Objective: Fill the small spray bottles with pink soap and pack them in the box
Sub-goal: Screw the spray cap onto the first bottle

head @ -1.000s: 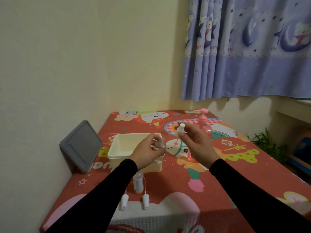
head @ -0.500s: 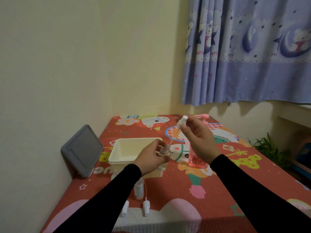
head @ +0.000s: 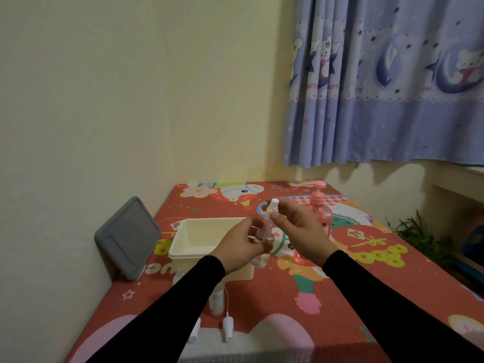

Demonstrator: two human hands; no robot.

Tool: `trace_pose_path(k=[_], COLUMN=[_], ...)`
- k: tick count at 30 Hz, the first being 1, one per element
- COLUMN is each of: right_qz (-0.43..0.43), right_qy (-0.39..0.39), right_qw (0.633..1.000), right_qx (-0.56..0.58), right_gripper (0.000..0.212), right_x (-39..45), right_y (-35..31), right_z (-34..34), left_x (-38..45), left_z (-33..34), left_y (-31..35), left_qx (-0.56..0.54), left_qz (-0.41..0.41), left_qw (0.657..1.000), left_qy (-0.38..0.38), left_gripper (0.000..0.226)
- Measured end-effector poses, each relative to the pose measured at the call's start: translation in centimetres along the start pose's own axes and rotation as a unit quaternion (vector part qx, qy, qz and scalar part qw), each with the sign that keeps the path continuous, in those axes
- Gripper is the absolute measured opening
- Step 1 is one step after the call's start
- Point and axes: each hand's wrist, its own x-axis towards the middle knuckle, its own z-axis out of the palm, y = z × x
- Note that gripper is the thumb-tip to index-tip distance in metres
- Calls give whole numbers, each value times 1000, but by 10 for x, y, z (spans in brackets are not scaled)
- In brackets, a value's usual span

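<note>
My left hand (head: 241, 247) grips a small clear spray bottle (head: 264, 235) with its neck uncovered, held above the right end of the cream box (head: 209, 247). My right hand (head: 298, 231) pinches the white spray head (head: 272, 206) just above and to the right of that bottle. The pink soap pump bottle (head: 320, 213) stands behind my right hand, partly hidden by it. Another small bottle (head: 216, 303) stands in front of the box beside my left sleeve. Two white spray heads (head: 227, 327) lie near the mat's front edge.
A grey tablet (head: 128, 237) leans against the wall left of the box. The work surface is a red cartoon-print mat (head: 340, 297). A blue curtain (head: 379, 82) hangs at the back right, and a green plant (head: 416, 234) sits beyond the mat's right edge.
My right hand lifted the white spray head up away from the bottle, then lowered it closer to the bottle's neck. My left hand keeps holding the bottle over the box.
</note>
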Motion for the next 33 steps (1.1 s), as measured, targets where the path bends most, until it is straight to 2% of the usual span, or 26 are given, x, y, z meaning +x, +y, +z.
trace_pose_path(k=[8,10,14,25,33], right_qz=[62,63,72,85,106], right_qy=[-6,-7,-10,-35,6], right_qw=[997,996,994,989,987], right_qx=[54,63,84,115,121], right_gripper=[23,19,17,19,18], right_x=[-1,-2,-4,-7,-5], right_y=[9,8,2,2,7], right_z=[-2,-1,-1,-1,0], left_x=[4,4,2,-2,1], left_z=[-1,-1,-1,-2,2], left_y=[-2,-2,-2,5,4], left_qx=[-15,-8,3,-35,-6], left_qz=[0,2,11,13,27], left_qw=[1000,1000,1000,999,1000], left_qy=[5,-2,-7,-20,13], left_gripper=[45,40,15,15,15])
